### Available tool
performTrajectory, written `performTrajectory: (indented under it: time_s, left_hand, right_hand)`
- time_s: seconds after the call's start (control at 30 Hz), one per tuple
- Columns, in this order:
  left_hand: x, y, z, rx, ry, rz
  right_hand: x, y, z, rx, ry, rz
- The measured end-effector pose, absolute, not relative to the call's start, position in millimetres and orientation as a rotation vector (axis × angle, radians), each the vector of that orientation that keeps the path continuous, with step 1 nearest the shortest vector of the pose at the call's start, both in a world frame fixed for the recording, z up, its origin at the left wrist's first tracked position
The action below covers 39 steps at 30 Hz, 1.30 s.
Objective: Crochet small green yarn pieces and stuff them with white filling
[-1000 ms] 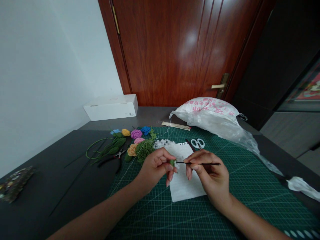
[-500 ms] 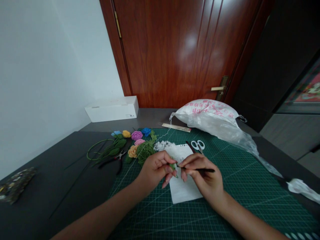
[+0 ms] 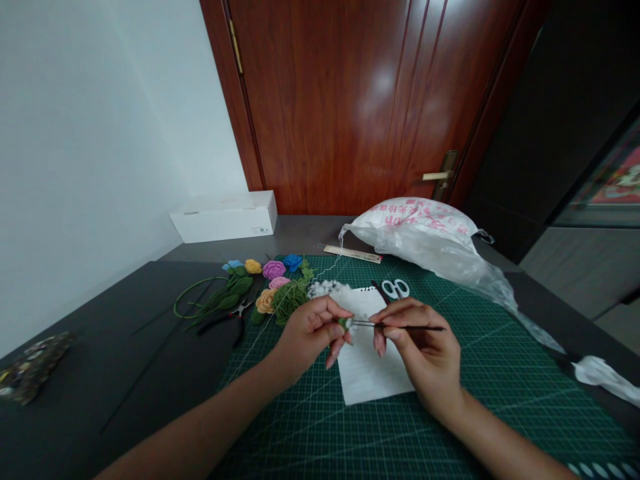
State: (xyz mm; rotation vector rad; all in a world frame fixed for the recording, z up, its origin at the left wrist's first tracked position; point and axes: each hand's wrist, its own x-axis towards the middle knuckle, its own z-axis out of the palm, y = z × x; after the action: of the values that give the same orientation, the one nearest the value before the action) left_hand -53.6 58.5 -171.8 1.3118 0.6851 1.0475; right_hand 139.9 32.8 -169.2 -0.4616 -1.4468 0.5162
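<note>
Between the thumb and fingers of my left hand [image 3: 316,332] is a small green crocheted piece [image 3: 343,323], with a bit of white fluff showing at its right side. My right hand [image 3: 425,350] grips dark tweezers [image 3: 415,327] held level, their two thin tips reaching the white fluff. Both hands hover over a sheet of white paper [image 3: 373,380]. Just behind them lies a pile of white stuffing [image 3: 331,289]. A ball of green yarn [image 3: 291,301] sits beyond my left hand. My fingers hide part of the green piece.
Crocheted flowers [image 3: 274,270], green stems and leaves [image 3: 220,293] and pliers [image 3: 235,316] lie left on the green cutting mat [image 3: 480,333] and dark table. White-handled scissors [image 3: 395,289], a ruler [image 3: 353,254] and a large plastic bag [image 3: 415,227] lie behind. A white box [image 3: 225,220] stands back left.
My right hand has drawn a little to the right, so the tweezers' two tips now show. White fluff now shows at the green piece. My left hand has barely moved.
</note>
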Motion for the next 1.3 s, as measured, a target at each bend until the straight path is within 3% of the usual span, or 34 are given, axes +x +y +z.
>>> performTrajectory:
  time_s: [1.3]
  left_hand:
    - [-52.8, 49.8, -165.8, 1.232, 0.685, 0.946]
  right_hand:
    - [126.6, 32.8, -181.6, -0.439, -1.448, 0.596]
